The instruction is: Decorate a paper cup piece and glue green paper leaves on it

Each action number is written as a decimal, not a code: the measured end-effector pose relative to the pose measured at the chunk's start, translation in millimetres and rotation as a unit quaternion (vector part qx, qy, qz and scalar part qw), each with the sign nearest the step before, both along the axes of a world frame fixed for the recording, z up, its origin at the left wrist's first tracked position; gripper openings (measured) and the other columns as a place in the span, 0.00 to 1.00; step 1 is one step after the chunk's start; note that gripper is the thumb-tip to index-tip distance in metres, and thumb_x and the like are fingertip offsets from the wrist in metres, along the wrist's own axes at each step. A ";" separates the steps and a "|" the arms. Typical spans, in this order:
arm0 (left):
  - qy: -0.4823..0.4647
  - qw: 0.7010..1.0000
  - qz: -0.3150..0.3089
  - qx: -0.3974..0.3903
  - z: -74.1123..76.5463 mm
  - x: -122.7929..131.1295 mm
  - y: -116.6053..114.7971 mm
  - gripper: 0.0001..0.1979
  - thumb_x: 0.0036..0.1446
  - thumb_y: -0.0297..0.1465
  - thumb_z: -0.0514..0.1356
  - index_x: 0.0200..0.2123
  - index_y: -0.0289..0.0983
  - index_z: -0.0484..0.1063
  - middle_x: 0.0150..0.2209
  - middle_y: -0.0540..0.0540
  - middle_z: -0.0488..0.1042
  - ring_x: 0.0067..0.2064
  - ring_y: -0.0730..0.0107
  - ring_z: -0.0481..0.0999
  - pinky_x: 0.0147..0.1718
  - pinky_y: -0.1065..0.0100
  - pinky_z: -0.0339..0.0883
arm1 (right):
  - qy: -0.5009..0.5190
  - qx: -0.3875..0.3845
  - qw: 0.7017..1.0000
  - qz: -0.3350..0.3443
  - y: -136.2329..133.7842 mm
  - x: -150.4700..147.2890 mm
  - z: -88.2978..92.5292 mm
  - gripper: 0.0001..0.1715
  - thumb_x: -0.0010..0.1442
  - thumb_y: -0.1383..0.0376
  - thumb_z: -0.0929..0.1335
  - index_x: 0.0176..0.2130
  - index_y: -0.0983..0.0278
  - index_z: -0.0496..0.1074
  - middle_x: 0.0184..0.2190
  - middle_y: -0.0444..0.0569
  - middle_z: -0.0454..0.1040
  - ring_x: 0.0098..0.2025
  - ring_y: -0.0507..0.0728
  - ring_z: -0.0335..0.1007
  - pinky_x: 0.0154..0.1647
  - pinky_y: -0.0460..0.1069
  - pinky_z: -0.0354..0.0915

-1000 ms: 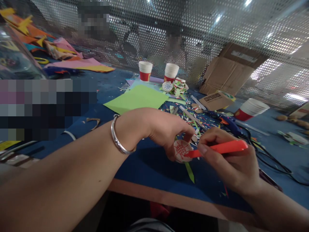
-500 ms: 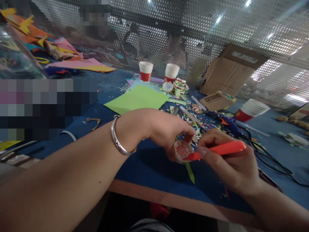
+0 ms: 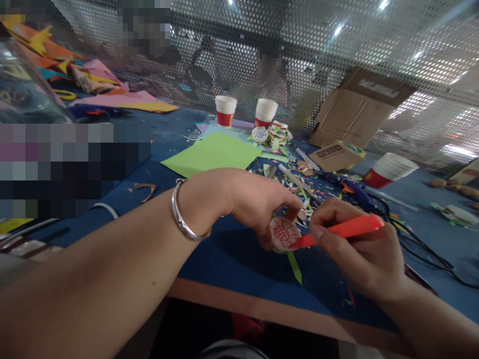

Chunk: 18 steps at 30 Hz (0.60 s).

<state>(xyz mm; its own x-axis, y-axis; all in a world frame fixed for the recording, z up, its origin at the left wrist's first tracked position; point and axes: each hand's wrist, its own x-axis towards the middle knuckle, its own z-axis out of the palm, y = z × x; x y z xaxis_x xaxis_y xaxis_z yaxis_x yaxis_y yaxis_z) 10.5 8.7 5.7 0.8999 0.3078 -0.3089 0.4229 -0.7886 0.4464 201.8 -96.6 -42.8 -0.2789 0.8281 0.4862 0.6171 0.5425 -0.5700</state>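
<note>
My left hand point(image 3: 267, 207) grips a small round paper disc point(image 3: 283, 233) by its edge, thumb on the near side and fingers over the far side. Red lines in a grid with a ring and short strokes are drawn on the disc's pale face. In my right hand point(image 3: 352, 252) is a red marker point(image 3: 350, 228), pinched between thumb and fingers, its tip at the disc's lower right. A pointed green paper strip point(image 3: 295, 268) sticks out from under the disc toward me. The disc's underside is hidden.
A green paper sheet point(image 3: 215, 154) lies beyond my left hand. Behind it stand stacked paper cups point(image 3: 225, 110) and a similar disc with blue lines point(image 3: 259, 134). Paper scraps, a blue glue gun point(image 3: 359, 193), its black cable point(image 3: 422, 249) and a cardboard box point(image 3: 348, 117) are to the right.
My right hand and the red marker have shifted slightly to the right, the tip staying by the disc's lower edge. The left hand and disc hold almost the same place.
</note>
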 end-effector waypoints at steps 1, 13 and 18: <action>-0.001 1.000 -0.001 -0.002 0.2 -0.1 0.0 0.27 0.49 0.37 0.71 0.52 0.41 0.72 0.43 0.50 0.77 0.39 0.65 0.74 0.30 0.69 0.61 | 0.000 -0.001 1.000 0.000 0.0 0.2 -0.2 0.10 0.63 0.70 0.66 0.30 0.60 0.69 0.23 0.42 0.68 0.23 0.52 0.63 0.22 0.48 0.59; 0.000 1.000 0.002 -0.001 0.4 0.1 -1.0 0.28 0.49 0.35 0.72 0.54 0.40 0.72 0.44 0.50 0.78 0.39 0.66 0.74 0.31 0.69 0.61 | 0.003 0.003 1.000 -0.015 1.4 -0.1 -0.7 0.09 0.63 0.70 0.66 0.30 0.59 0.70 0.23 0.42 0.68 0.24 0.51 0.63 0.23 0.48 0.59; 0.003 1.000 0.001 -0.010 1.0 0.6 -0.4 0.29 0.49 0.34 0.71 0.55 0.40 0.71 0.47 0.49 0.78 0.42 0.63 0.76 0.35 0.66 0.63 | 0.004 0.002 1.000 -0.015 2.0 -2.0 -0.3 0.10 0.63 0.70 0.66 0.30 0.59 0.70 0.23 0.42 0.68 0.23 0.51 0.63 0.22 0.48 0.59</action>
<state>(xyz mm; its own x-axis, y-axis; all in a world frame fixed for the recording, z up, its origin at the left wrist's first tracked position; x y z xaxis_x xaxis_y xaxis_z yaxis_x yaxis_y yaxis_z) 11.0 8.3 6.7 0.8976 0.3028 -0.3204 0.4269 -0.7784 0.4603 199.9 -94.7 -43.1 -0.2512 0.8341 0.4911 0.6286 0.5263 -0.5725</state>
